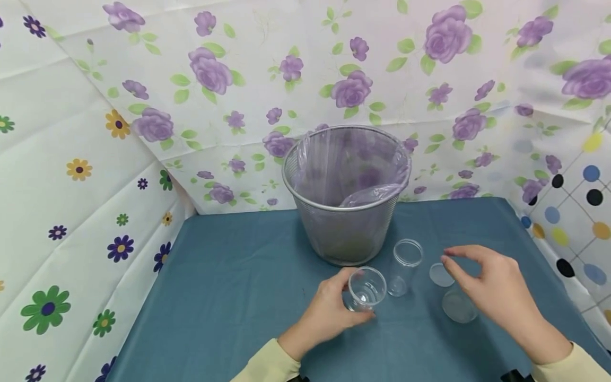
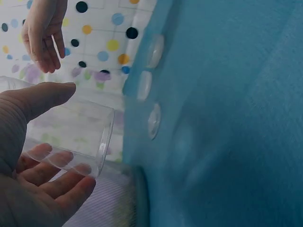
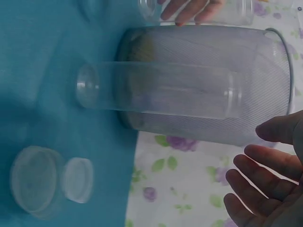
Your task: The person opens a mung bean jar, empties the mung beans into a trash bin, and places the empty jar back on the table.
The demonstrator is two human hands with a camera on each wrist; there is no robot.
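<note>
My left hand [image 1: 326,310] grips a clear plastic cup [image 1: 366,291] round its side, mouth upward; the left wrist view shows the fingers and thumb around the clear wall [image 2: 78,125]. Just right of it, a taller clear plastic container [image 1: 404,270] stands upright on the table. My right hand [image 1: 494,284] hovers above two round translucent pieces that look like lids, a smaller one [image 1: 441,275] and a larger one [image 1: 459,306]. Its fingers [image 3: 265,182] are loosely bent, with nothing between them and the thumb.
A silver mesh waste bin [image 1: 346,228] with a translucent purple liner [image 1: 372,195] stands behind the cups. Blue cloth [image 1: 229,276] covers the table. Floral sheets [image 1: 258,63] hang at the back and left, and a dotted sheet [image 1: 579,228] borders the right side.
</note>
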